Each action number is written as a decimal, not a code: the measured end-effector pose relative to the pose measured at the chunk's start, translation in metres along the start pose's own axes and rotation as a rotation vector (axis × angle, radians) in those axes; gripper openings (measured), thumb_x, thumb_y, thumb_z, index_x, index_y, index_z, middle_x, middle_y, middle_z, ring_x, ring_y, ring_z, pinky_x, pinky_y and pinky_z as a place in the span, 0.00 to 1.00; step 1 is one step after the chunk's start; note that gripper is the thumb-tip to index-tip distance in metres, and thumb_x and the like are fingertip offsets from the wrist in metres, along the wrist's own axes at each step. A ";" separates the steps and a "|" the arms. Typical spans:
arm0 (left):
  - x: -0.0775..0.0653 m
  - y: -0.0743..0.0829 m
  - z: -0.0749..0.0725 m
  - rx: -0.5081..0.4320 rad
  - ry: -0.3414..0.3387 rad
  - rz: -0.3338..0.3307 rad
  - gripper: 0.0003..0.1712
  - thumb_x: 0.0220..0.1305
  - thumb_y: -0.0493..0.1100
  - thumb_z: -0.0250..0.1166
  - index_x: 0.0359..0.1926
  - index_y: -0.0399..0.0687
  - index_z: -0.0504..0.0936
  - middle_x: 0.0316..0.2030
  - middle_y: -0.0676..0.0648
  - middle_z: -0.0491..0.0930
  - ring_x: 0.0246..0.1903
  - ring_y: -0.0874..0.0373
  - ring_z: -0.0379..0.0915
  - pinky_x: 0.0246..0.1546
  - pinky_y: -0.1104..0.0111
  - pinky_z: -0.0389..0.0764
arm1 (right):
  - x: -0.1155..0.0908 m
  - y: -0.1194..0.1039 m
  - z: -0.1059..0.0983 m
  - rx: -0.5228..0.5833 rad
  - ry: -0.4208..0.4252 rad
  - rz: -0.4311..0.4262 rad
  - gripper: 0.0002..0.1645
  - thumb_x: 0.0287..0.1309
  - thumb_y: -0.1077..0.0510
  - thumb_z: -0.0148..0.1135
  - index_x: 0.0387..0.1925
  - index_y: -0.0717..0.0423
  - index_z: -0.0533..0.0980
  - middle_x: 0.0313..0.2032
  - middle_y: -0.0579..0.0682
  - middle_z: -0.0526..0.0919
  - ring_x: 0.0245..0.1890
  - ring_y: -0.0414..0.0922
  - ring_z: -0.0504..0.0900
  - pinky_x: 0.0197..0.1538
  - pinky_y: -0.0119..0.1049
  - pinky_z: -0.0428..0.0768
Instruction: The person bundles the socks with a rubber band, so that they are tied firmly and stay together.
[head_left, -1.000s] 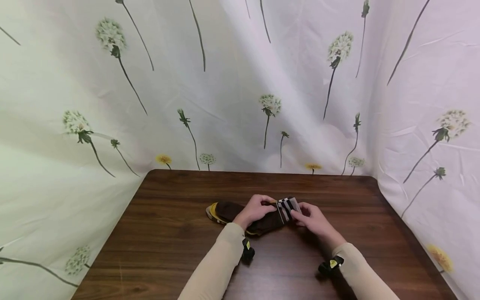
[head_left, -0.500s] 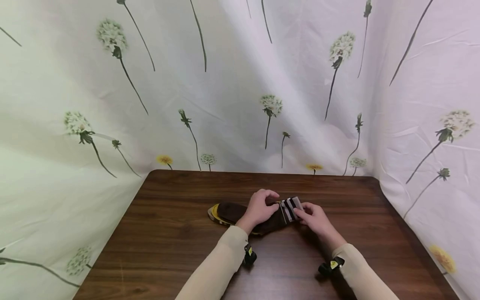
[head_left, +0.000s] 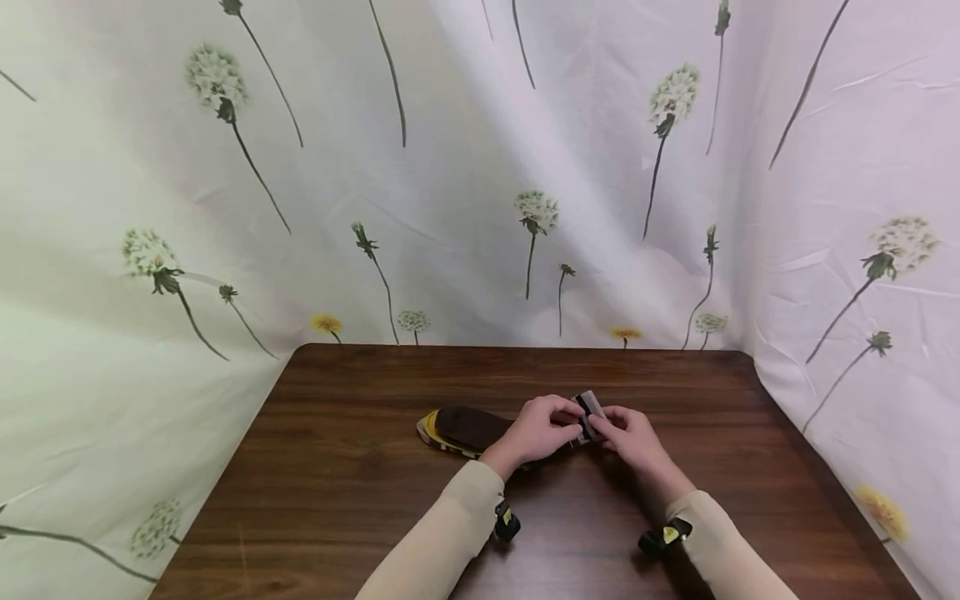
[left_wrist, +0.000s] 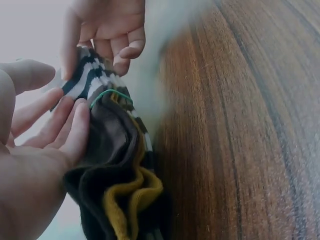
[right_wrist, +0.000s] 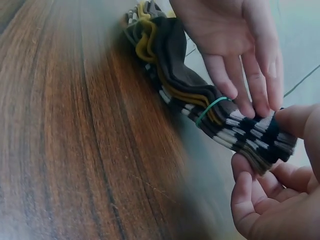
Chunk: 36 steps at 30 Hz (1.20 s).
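A stacked bundle of socks (head_left: 468, 429), brown, mustard and black-and-white patterned, lies lengthwise with toes to the left. A thin green rubber band (right_wrist: 212, 111) circles it just below the striped cuffs (left_wrist: 90, 75). My right hand (head_left: 633, 442) pinches the cuff end between thumb and fingers, as the right wrist view (right_wrist: 280, 195) shows. My left hand (head_left: 536, 432) reaches over the bundle, its fairly straight fingers (left_wrist: 75, 122) at the side of the cuffs near the band. Its thumb stands apart from the socks in the left wrist view. The left hand covers the bundle's middle in the head view.
The dark wood-grain table (head_left: 360, 517) runs under both arms. Behind it and along the sides hangs a white cloth (head_left: 450, 208) printed with dandelions. A small black camera (head_left: 507, 522) sits on the left wrist, another camera (head_left: 656, 540) on the right.
My left hand has slid right along the socks, from the brown part to the striped cuffs, after its fingers lifted and spread. The right hand keeps its pinch almost in place.
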<state>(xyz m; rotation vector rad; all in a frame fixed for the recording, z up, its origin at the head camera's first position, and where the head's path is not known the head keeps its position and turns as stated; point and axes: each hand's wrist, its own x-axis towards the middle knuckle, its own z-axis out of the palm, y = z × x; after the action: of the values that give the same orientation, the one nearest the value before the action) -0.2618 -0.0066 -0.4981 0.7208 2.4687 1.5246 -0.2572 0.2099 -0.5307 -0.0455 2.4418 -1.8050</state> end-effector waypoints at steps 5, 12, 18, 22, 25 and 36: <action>-0.002 0.001 0.000 -0.065 0.005 -0.024 0.17 0.71 0.40 0.69 0.59 0.41 0.85 0.58 0.43 0.82 0.56 0.47 0.83 0.53 0.65 0.84 | -0.004 -0.002 0.000 -0.015 0.029 -0.039 0.22 0.73 0.55 0.66 0.54 0.72 0.79 0.39 0.56 0.86 0.32 0.43 0.82 0.35 0.33 0.83; -0.005 -0.005 0.000 -0.256 0.021 -0.052 0.16 0.74 0.41 0.67 0.58 0.41 0.82 0.55 0.42 0.83 0.53 0.50 0.83 0.52 0.62 0.85 | -0.008 -0.002 0.003 -0.076 0.004 -0.154 0.23 0.72 0.53 0.68 0.55 0.70 0.79 0.42 0.59 0.87 0.36 0.43 0.84 0.38 0.32 0.82; -0.008 -0.009 -0.007 -0.471 0.050 -0.116 0.16 0.79 0.43 0.61 0.57 0.35 0.78 0.54 0.38 0.82 0.54 0.42 0.84 0.51 0.52 0.87 | -0.013 -0.008 0.009 -0.085 0.006 -0.213 0.24 0.73 0.52 0.67 0.58 0.67 0.80 0.50 0.60 0.87 0.48 0.42 0.85 0.49 0.29 0.82; -0.011 -0.013 -0.015 -0.555 0.043 -0.144 0.20 0.81 0.44 0.58 0.60 0.31 0.76 0.57 0.35 0.81 0.58 0.35 0.81 0.55 0.48 0.85 | -0.015 -0.013 0.013 -0.084 -0.007 -0.283 0.22 0.74 0.56 0.64 0.60 0.67 0.80 0.53 0.61 0.87 0.50 0.41 0.84 0.52 0.28 0.80; -0.015 -0.015 -0.023 -0.580 0.043 -0.154 0.21 0.80 0.44 0.59 0.62 0.30 0.75 0.57 0.35 0.82 0.58 0.35 0.82 0.55 0.49 0.85 | -0.015 -0.016 0.018 -0.072 -0.019 -0.341 0.20 0.75 0.59 0.62 0.60 0.68 0.80 0.53 0.62 0.86 0.49 0.38 0.83 0.51 0.28 0.81; -0.028 -0.029 -0.045 -0.659 0.111 -0.178 0.22 0.81 0.45 0.59 0.63 0.32 0.78 0.53 0.39 0.83 0.48 0.48 0.87 0.50 0.51 0.87 | -0.013 -0.029 0.040 -0.090 -0.076 -0.474 0.20 0.75 0.61 0.61 0.63 0.65 0.79 0.54 0.61 0.81 0.53 0.46 0.84 0.53 0.32 0.83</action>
<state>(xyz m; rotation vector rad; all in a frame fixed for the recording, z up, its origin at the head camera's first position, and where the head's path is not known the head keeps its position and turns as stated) -0.2633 -0.0667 -0.5061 0.2947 1.8275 2.1580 -0.2414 0.1644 -0.5139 -0.7427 2.6121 -1.8024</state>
